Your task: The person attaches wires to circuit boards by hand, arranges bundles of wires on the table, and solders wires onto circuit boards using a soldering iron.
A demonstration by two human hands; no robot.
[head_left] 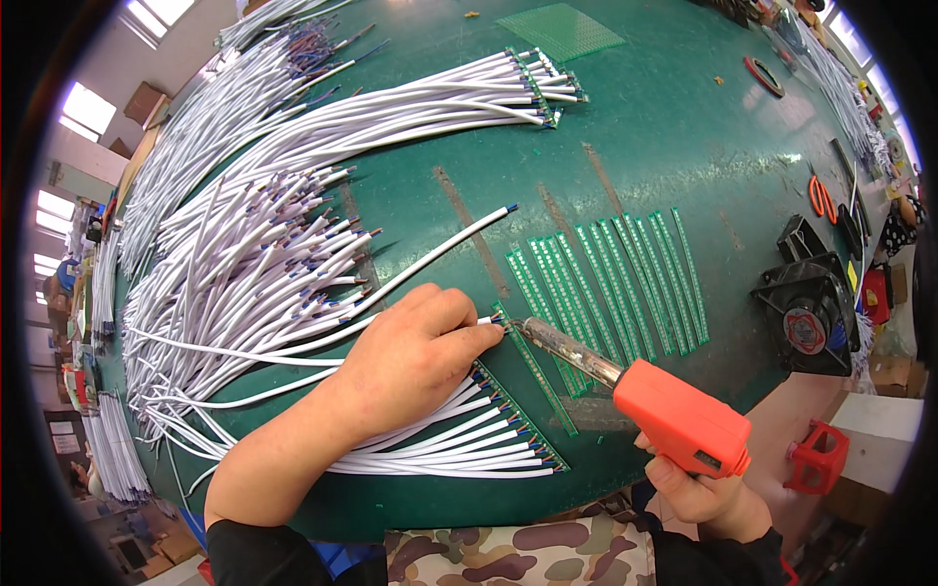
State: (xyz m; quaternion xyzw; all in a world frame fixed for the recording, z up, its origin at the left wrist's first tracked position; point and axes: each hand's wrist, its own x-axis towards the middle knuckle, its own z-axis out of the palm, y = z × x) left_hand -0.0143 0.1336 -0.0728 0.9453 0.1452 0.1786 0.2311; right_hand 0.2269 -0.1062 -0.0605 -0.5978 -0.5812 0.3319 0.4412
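Observation:
My left hand (415,342) pinches a white cable (485,321) near its stripped end, with the thumb and fingers closed around it. That end rests at the top of a narrow green circuit board strip (544,379). In my right hand (699,493) is an orange soldering gun (681,418), gripped by its handle. Its tip points left and meets, or nearly meets, the wire end at the strip. Below my left hand, another board strip (529,427) has several white cables fanned out from it. To the right lie several bare board strips (625,283) side by side.
A large heap of loose white cables (244,264) covers the table's left side. Cables joined to boards (430,93) lie at the back, near a green perforated panel (560,31). A black fan (806,317) and orange-handled scissors (821,198) sit at right; a red stool (819,456) stands beyond.

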